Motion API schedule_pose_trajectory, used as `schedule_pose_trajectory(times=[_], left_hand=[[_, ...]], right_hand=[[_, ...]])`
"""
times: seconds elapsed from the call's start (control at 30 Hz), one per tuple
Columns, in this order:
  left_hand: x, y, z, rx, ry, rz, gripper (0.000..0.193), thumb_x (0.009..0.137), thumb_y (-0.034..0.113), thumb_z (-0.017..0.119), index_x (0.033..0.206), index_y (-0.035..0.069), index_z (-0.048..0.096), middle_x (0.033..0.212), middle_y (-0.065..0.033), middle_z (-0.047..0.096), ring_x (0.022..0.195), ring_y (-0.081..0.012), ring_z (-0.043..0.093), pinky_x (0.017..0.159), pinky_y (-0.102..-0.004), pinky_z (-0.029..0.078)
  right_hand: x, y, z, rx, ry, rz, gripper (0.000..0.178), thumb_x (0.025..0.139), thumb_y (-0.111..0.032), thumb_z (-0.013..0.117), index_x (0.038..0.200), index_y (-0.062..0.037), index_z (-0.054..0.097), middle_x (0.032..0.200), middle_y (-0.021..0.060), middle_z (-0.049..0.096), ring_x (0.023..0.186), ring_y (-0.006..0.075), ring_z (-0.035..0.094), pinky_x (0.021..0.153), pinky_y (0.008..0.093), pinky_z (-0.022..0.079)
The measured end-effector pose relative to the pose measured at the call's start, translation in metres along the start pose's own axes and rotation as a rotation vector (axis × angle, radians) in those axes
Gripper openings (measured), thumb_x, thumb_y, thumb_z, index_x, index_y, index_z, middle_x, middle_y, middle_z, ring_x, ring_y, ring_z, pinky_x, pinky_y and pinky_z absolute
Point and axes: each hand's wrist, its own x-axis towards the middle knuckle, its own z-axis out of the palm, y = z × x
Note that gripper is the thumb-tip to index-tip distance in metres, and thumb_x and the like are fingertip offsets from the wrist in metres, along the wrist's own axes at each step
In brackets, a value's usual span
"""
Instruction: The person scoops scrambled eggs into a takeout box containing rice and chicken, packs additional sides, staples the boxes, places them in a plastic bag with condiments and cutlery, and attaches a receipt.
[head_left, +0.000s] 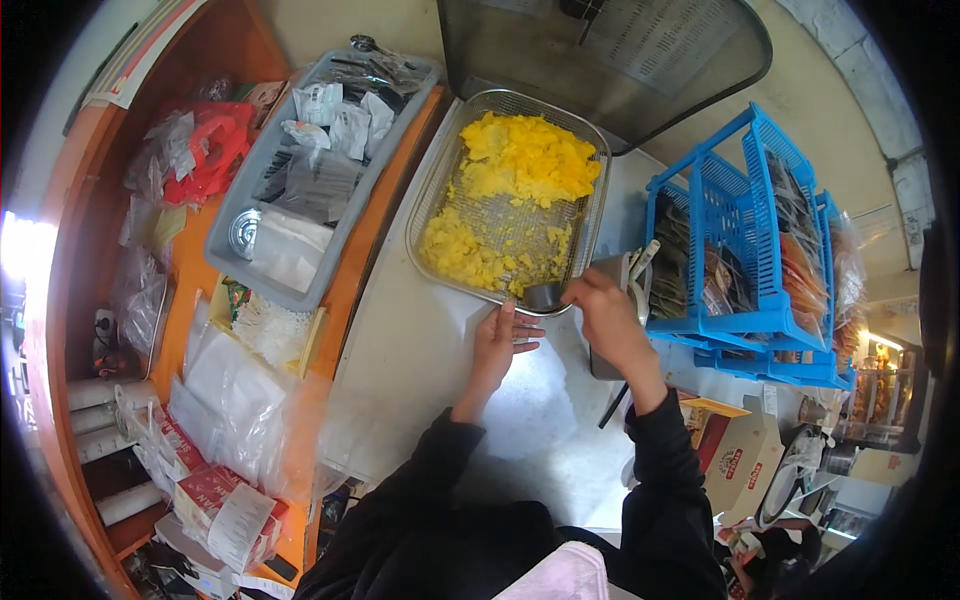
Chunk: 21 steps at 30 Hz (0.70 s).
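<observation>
A wire-mesh metal tray rests on the pale worktop, with a large heap of crumbly yellow food in its far half. Looser crumbs of the same food are spread over the near half, and bare mesh shows between them. At the tray's near right corner, my right hand is closed on a small metal scoop, its bowl down near the crumbs. My left hand is by the tray's near rim, fingers stretched out and apart. Whether its fingertips touch the rim is hard to tell.
Blue plastic baskets of bagged goods stand at the right. A metal container with utensil handles sits beside my right hand. On the left, a grey bin holds packets. A dark mesh screen stands behind the tray.
</observation>
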Motion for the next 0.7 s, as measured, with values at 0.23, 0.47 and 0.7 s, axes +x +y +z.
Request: schedule_pose_trajectory(times=[0.23,0.47,0.7], left_hand=[[-0.002,0.005,0.001,0.002,0.000,-0.009,0.052,0.102,0.048,0.039,0.102,-0.002,0.054,0.096,-0.0153,0.064,0.086,-0.0254,0.070,0.071,-0.0354,0.059],[-0.002,0.004,0.003,-0.012,-0.011,-0.020,0.051,0.102,0.046,0.039,0.103,-0.003,0.053,0.097,-0.0156,0.064,0.087,-0.0256,0.070,0.072,-0.0361,0.059],[-0.003,0.004,0.000,0.008,0.002,-0.003,0.054,0.102,0.048,0.038,0.100,-0.003,0.056,0.098,-0.0175,0.065,0.087,-0.0277,0.070,0.072,-0.0375,0.060]], right_hand=[[0.013,-0.001,0.022,0.205,0.218,0.064,0.018,0.078,0.008,0.057,0.092,-0.0020,0.063,0.090,0.0187,0.060,0.086,0.0409,0.061,0.075,0.0475,0.049],[0.026,0.014,0.026,0.115,0.058,-0.071,0.021,0.075,0.009,0.056,0.091,-0.0033,0.063,0.096,0.0148,0.059,0.094,0.0372,0.060,0.080,0.0434,0.048],[0.018,0.036,-0.010,-0.137,-0.144,-0.285,0.023,0.072,0.008,0.057,0.089,-0.0048,0.064,0.098,0.0091,0.057,0.103,0.0289,0.055,0.090,0.0392,0.043]])
